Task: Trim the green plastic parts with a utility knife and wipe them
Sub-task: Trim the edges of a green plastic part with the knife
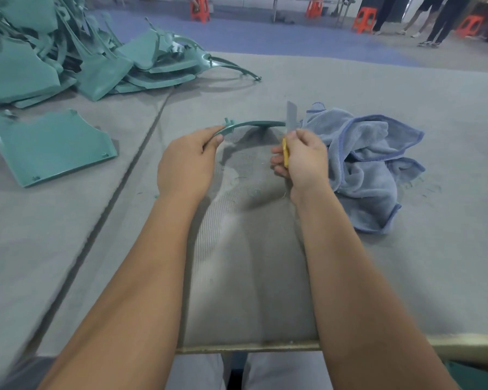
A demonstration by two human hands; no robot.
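- Grey-trousered knees (pixel 248 371), nearest the lens, sit below the felt-covered table (pixel 265 277).
- Left hand (pixel 186 161): thumb and fingers pinch one end of a curved green strip (pixel 254 124), held above the table.
- Right hand (pixel 304 157): fingers curled round a yellow-handled utility knife (pixel 289 128), blade upright against the strip's far end.
- Blue cloth (pixel 369 164) lies crumpled just right of that hand.
- Heap of green parts (pixel 68 52) occupies the far left; one green panel (pixel 48 147) lies apart, nearer.
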